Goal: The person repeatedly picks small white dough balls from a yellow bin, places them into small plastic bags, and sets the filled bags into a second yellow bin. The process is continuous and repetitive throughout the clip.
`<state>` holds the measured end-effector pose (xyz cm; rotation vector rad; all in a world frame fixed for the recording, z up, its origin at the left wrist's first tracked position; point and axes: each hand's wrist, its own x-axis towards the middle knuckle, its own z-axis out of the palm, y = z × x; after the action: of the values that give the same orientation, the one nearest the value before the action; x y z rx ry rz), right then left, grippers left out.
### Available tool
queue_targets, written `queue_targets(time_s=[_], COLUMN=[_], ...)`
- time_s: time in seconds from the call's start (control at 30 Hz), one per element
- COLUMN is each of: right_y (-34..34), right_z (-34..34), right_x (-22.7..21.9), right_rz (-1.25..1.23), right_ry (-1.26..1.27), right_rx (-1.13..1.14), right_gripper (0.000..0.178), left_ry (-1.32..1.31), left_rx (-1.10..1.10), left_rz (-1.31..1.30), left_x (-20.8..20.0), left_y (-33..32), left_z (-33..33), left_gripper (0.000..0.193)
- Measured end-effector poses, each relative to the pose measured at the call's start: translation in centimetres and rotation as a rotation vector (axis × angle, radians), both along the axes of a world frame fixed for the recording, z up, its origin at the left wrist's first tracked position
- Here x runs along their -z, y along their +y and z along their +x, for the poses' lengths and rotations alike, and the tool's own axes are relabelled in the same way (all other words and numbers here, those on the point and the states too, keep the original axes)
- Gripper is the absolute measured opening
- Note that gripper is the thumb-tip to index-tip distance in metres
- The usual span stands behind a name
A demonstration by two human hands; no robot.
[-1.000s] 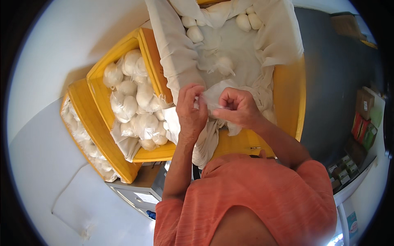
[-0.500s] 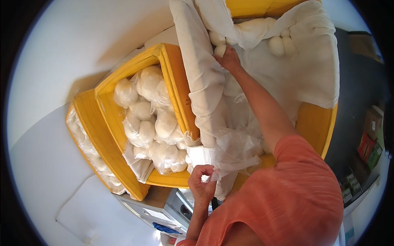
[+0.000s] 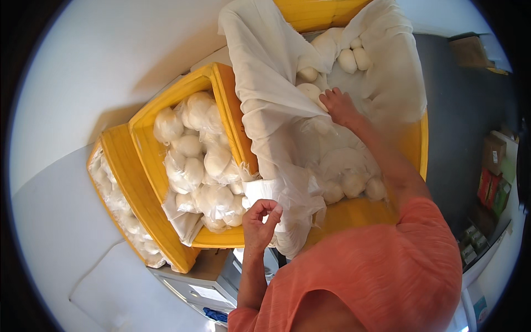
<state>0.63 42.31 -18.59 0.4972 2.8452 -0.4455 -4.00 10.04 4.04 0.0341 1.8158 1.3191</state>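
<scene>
state of work, near to far:

- left hand: nearest; grip apparently pinched, thumb toward finger, on the edge of a clear plastic bag. bag limp and creased; contents, if any, not clear.
- near-end white balls: short row in the larger yellow crate; whether bagged cannot be told.
- bagged balls: heaped in the smaller yellow crate, left side; by judgement, the finished portion.
- right hand: farther in; fingers curled against one side of a white ball. whether the grip is closed round it cannot be told.
- far-end loose balls: clustered beside the pale cloth lining; seemingly unbagged, so left to do.

appearance, white ball: off-white, smooth, matte, rounded; no wrapping discernible; located in the cloth-lined crate, toward its far left, partly hidden by cloth.
</scene>
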Motion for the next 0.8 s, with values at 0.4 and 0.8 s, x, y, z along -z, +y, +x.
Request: queue_targets(time_s=[0.4, 0.8], right_y=[-3.7, -16.3], right_z=[11.6, 17.9], right_x=[-15.3, -26.2], right_rz=[-0.334, -1.751], right_ry=[0.678, 0.996], right_rx=[0.473, 0.548], right_gripper=[0.041, 0.056], left_ry=[0.245, 0.221], left_rx=[0.07, 0.117], left_rz=[0.078, 0.17], left_x=[-1.5, -3.6], left_y=[-0.5, -2.9], left_z=[0.2, 1.4], left_gripper=[0.018, 0.017])
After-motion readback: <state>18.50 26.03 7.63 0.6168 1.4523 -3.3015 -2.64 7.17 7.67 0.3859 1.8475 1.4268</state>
